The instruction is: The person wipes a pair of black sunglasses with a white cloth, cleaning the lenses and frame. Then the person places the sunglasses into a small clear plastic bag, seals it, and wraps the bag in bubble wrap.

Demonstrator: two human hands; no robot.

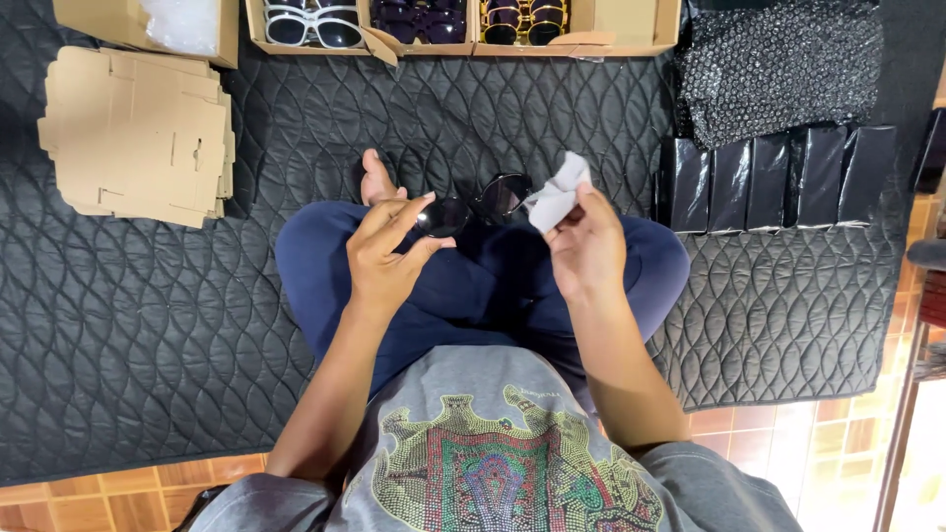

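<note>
A pair of dark sunglasses [473, 205] sits above the crossed legs, pinched at one lens by the left hand [386, 254] — the right hand [586, 246] grips a pale cleaning cloth [558, 193] against the other lens. Black pouches [778, 177] and flat cardboard blanks [138, 133] lie on the quilted mat [148, 315].

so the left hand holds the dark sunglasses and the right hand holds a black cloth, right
Not quite: the head view shows the cloth in the right hand is light grey, not black. The left hand does hold the dark sunglasses.
</note>
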